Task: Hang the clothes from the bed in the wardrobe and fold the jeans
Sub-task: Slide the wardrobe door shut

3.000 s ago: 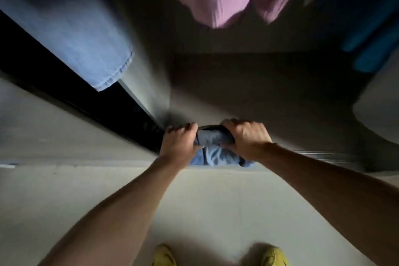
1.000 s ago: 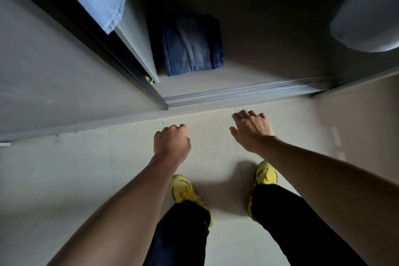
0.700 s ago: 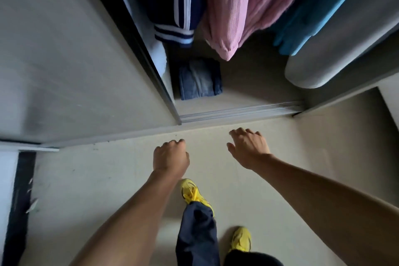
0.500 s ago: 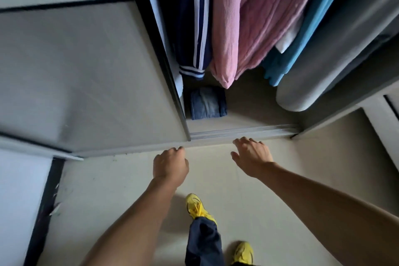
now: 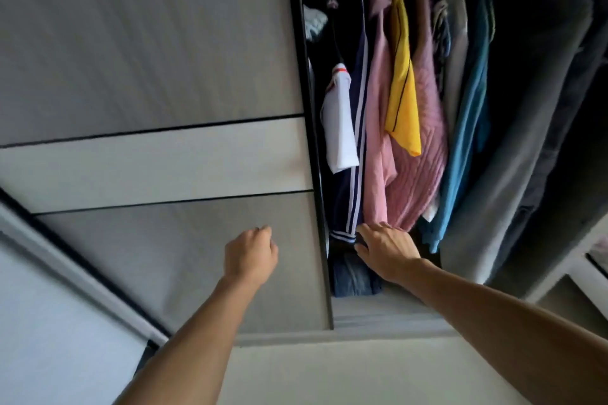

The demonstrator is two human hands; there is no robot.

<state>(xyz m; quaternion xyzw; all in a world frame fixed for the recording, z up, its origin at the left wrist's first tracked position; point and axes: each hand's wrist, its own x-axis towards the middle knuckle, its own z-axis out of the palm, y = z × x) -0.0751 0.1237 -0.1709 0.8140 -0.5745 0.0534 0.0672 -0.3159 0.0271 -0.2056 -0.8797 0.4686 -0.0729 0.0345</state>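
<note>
The folded blue jeans (image 5: 353,278) lie on the wardrobe floor at the left of the open bay, partly hidden by my right hand. Above them clothes hang on the rail: a navy striped garment (image 5: 352,154), pink tops (image 5: 394,174), a yellow shirt (image 5: 403,85), a teal garment (image 5: 467,128) and a grey coat (image 5: 533,128). My left hand (image 5: 250,255) hovers in front of the sliding door with loosely curled fingers, holding nothing. My right hand (image 5: 385,250) is held out with relaxed fingers in front of the hanging hems, empty.
The grey sliding wardrobe door (image 5: 148,76) with its black edge fills the left. The door track (image 5: 378,316) runs along the wardrobe's bottom edge. Pale floor (image 5: 329,375) lies below. A white frame (image 5: 589,260) stands at the far right.
My view has tilted up from the floor to the hanging clothes. Three seconds ago both hands gripped the folded jeans; now the jeans lie in the wardrobe and both hands are empty and raised.
</note>
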